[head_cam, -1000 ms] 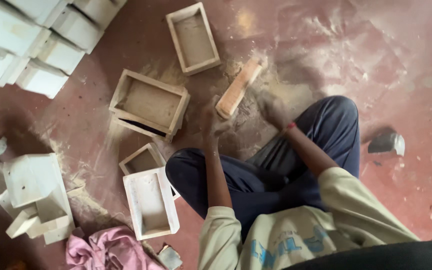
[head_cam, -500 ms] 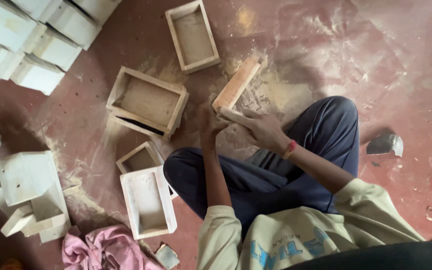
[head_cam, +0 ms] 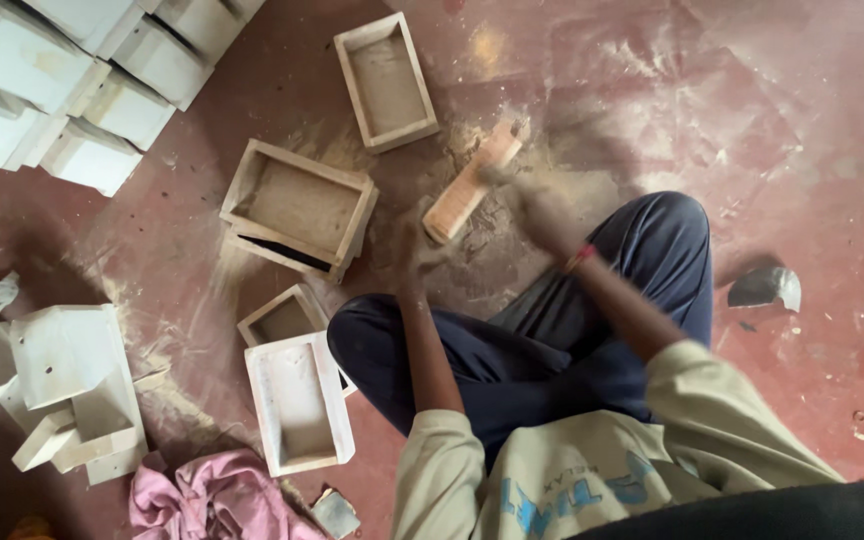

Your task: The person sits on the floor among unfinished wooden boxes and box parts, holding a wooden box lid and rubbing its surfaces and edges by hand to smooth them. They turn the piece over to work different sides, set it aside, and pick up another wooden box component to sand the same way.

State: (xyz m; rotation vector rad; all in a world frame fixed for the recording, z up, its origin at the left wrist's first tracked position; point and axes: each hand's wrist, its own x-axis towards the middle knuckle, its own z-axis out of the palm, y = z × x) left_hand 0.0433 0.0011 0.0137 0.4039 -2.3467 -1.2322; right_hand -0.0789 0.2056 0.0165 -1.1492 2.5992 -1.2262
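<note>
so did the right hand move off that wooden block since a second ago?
Yes. The right hand, blurred, has swung back up to the far end of the wooden block, which lies where it did beside the open wooden box.

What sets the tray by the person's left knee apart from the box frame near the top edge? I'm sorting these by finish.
The tray by the knee is whitish, as if coated; the box near the top edge is bare, dusty brown wood. The tray lies beside the person's leg, overlapping a smaller frame; the box lies alone, beyond the wooden block at the right hand. Both are open-topped rectangles lying flat on the red floor.
</note>
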